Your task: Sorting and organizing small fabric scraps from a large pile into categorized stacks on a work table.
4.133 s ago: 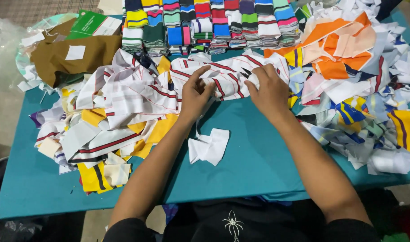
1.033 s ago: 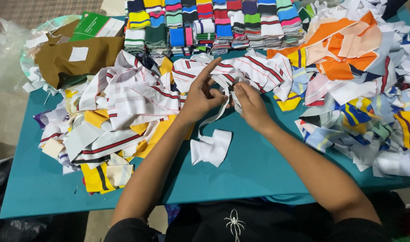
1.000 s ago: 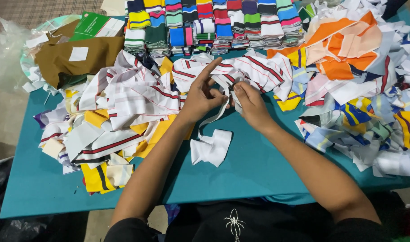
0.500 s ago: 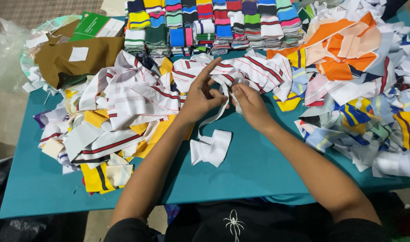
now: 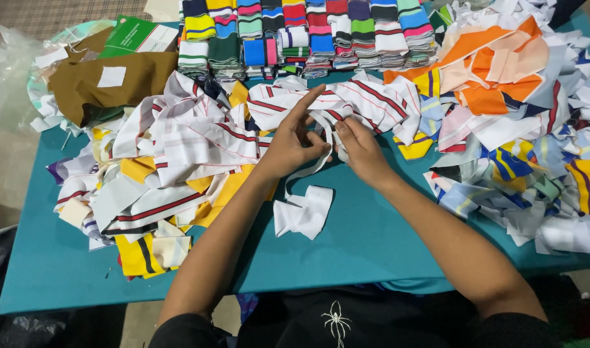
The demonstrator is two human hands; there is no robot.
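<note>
where the striped scraps thin out at the middle of the teal table (image 5: pixel 372 258), the left hand (image 5: pixel 293 143) and right hand (image 5: pixel 359 149) meet on a white fabric strip (image 5: pixel 306 174). both seem to pinch it, fingertips closed, left forefinger raised. its lower end trails onto a folded white piece (image 5: pixel 304 212).

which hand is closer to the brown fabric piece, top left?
Left. The left hand sits right of the brown fabric, across striped scraps; the right hand is farther right.
</note>
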